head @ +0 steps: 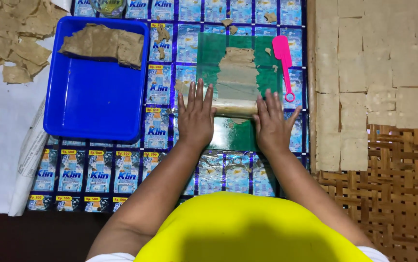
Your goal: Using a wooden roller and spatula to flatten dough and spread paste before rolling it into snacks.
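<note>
Your left hand (197,119) and right hand (271,125) lie flat, fingers open and spread, on the two ends of the rolling pin (234,107), gripping nothing. The pin's long axis runs left to right across the green sheet (233,138). The flattened dough strip (238,73) stretches away beyond your fingertips, both hands equally near.

A mat of joined sachets (97,177) covers the middle: small rectangles in blue and white with yellow tabs, silver seams, running in rows from six o'clock up to twelve o'clock
</note>
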